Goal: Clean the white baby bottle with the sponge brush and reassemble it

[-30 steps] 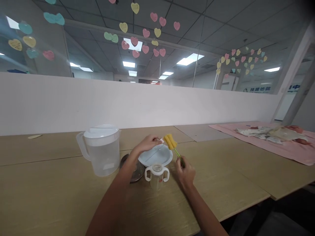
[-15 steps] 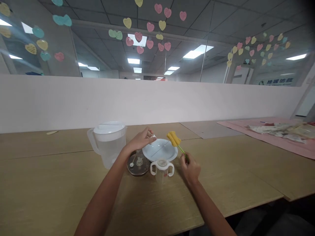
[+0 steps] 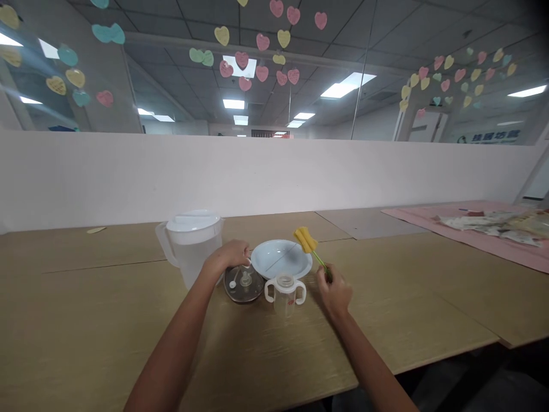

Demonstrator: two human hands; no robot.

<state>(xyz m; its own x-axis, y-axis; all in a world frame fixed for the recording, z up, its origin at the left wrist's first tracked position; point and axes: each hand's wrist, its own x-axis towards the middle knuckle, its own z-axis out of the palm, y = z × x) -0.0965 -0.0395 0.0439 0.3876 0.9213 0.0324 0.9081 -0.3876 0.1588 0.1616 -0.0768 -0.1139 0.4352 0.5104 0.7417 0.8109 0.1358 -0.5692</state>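
Note:
My right hand (image 3: 335, 290) is closed round the green handle of a sponge bottle brush, its yellow sponge head (image 3: 305, 240) raised at the bowl's right edge. Over the far side of a round metal tray (image 3: 234, 294), my left hand (image 3: 233, 253) pinches a small white bottle part (image 3: 247, 262), mostly hidden by the fingers. On that tray lie a clear nipple (image 3: 246, 278) and a thin straw with a white weighted end (image 3: 233, 284). A clear baby bottle (image 3: 285, 302) with two white handles stands uncapped in front of the white bowl (image 3: 281, 260).
A translucent lidded pitcher (image 3: 195, 246) stands left of the tray, close to my left forearm. At the far right, a pink cloth (image 3: 429, 220) bears packets (image 3: 501, 228). A white wall (image 3: 257, 174) bounds the table's back, with the table's front edge at lower right.
My left hand has moved left and down with the white part, from the bowl's rim to above the metal tray. My right hand still holds the brush in nearly the same place.

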